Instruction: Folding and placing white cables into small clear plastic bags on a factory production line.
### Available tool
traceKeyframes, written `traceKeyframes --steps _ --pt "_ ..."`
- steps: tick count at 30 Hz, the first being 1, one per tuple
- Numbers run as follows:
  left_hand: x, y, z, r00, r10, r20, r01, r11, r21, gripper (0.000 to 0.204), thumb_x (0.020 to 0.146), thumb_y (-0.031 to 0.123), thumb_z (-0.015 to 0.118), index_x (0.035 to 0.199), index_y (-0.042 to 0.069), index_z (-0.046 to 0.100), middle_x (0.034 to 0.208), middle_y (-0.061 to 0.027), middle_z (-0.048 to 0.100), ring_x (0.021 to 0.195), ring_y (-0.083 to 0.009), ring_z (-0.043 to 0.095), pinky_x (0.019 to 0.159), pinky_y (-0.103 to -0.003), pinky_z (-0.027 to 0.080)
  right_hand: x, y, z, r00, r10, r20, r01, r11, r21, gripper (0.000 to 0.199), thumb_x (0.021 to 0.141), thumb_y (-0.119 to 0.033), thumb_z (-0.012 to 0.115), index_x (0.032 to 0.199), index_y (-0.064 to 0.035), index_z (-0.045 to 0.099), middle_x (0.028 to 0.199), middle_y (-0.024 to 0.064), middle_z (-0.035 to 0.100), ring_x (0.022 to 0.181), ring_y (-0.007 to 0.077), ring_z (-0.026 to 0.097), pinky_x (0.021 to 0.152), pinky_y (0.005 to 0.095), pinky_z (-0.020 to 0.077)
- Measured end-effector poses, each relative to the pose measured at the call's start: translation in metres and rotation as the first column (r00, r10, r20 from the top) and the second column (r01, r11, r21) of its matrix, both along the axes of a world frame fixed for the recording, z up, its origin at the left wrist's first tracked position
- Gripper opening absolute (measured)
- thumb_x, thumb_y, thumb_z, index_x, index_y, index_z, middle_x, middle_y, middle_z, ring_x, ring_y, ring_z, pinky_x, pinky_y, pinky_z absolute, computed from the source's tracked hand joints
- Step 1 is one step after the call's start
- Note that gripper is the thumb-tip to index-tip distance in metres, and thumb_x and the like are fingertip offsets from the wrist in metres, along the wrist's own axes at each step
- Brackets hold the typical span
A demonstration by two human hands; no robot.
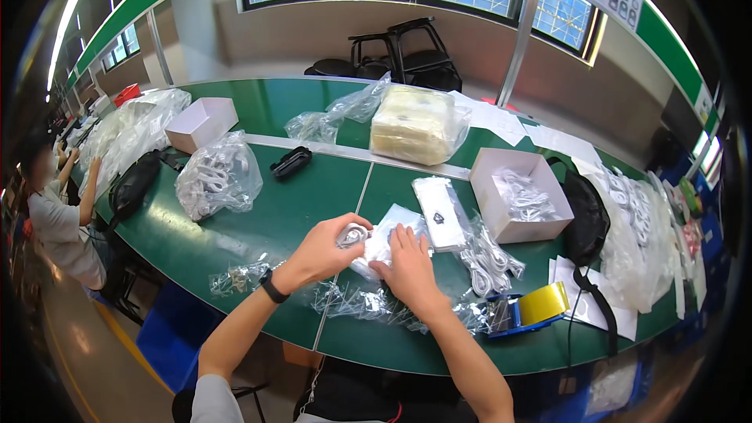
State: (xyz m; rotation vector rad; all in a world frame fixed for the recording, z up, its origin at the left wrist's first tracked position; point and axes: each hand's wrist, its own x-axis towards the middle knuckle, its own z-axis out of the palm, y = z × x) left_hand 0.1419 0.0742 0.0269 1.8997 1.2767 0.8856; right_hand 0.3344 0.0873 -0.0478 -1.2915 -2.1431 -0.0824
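Coiled white cable (352, 236): sat in the left hand (325, 251), above the green worktable (282, 219), between its grey metal strip (266, 141) and its near edge, close to the seam that crossed the tabletop

Weight and feel: probably light and bendy, with a smooth skin that might slide a little under bare fingers; the coil seemed likely to spring loose if let go, and no tie could be made out on it

Best hold: around the outside of the loops, thumb against fingers, firm enough to keep the turns together without kinking them

Left hand: pinched the coil between thumb and curled fingers, so the cable lay against the fingertips on the side facing the other hand

Right hand (409, 266): fingers spread, palm down on a translucent plastic bag (398, 219), just beside the coil but not on it; whether the thumb gripped the film I could not tell

Bag film: looked thin, limp and slippery, likely easiest to steady flat against the tabletop

Right of the hands: a stack of white packets (439, 214), then a loose cable bundle (489, 261), with a blue tape dispenser (543, 304) nearer the table's near edge
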Motion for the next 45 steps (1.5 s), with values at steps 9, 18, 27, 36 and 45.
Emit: traceKeyframes --steps 9,18,27,36,45 --pt "0.012 0.021 -0.048 0.997 -0.058 -0.044 0.061 0.996 0.068 0.053 0.082 0.019 0.070 0.127 -0.002 0.053 0.124 -0.0166 0.062 0.112 -0.0259 0.060 0.098 -0.033 0.045 -0.002 0.000 0.006 0.991 0.134 -0.025 -0.137 0.972 -0.190 0.020 0.077 -0.008 0.065 0.093 0.0022 0.069 0.112 0.0168 0.065 0.110 0.0325 0.058 0.106 0.0484 0.0347" --pt "0.014 0.026 -0.051 0.988 0.046 0.147 -0.045 0.999 -0.007 0.043 0.086 0.015 0.067 0.124 -0.001 0.055 0.115 -0.0140 0.066 0.109 -0.0204 0.061 0.096 -0.032 0.045 -0.009 -0.007 0.023 0.952 0.032 -0.305 -0.109 0.965 -0.239 0.006 0.075 -0.006 0.068 0.073 -0.0035 0.064 0.088 0.0110 0.064 0.091 0.0298 0.060 0.086 0.0406 0.0463" --pt "0.009 0.024 -0.044 0.868 0.245 0.432 -0.214 0.969 -0.121 0.021 0.087 0.023 0.072 0.095 0.005 0.066 0.076 0.0035 0.063 0.057 -0.0003 0.047 0.045 -0.017 0.032 -0.007 0.001 0.020 0.783 0.009 -0.622 -0.182 0.959 -0.216 0.012 0.079 -0.014 0.072 0.076 -0.0030 0.068 0.103 0.0079 0.068 0.097 0.0282 0.061 0.082 0.0376 0.0485" --pt "0.002 0.018 -0.042 0.894 0.261 0.365 -0.210 0.962 -0.175 0.021 0.085 0.023 0.073 0.091 0.004 0.067 0.068 0.0059 0.056 0.055 -0.0010 0.043 0.045 -0.019 0.030 -0.008 0.004 0.022 0.781 0.047 -0.623 -0.134 0.987 -0.093 0.005 0.081 -0.009 0.068 0.082 -0.0039 0.069 0.100 0.0069 0.066 0.094 0.0279 0.061 0.080 0.0374 0.0486" --pt "-0.003 0.018 -0.042 0.896 0.207 0.393 0.018 0.868 -0.497 0.018 0.087 0.020 0.070 0.091 0.002 0.071 0.062 0.0055 0.056 0.047 -0.0018 0.041 0.042 -0.019 0.028 -0.012 -0.001 0.034 0.748 0.176 -0.640 -0.226 0.974 0.004 0.007 0.079 -0.003 0.068 0.085 -0.0023 0.065 0.096 0.0083 0.064 0.091 0.0281 0.061 0.078 0.0366 0.0486"
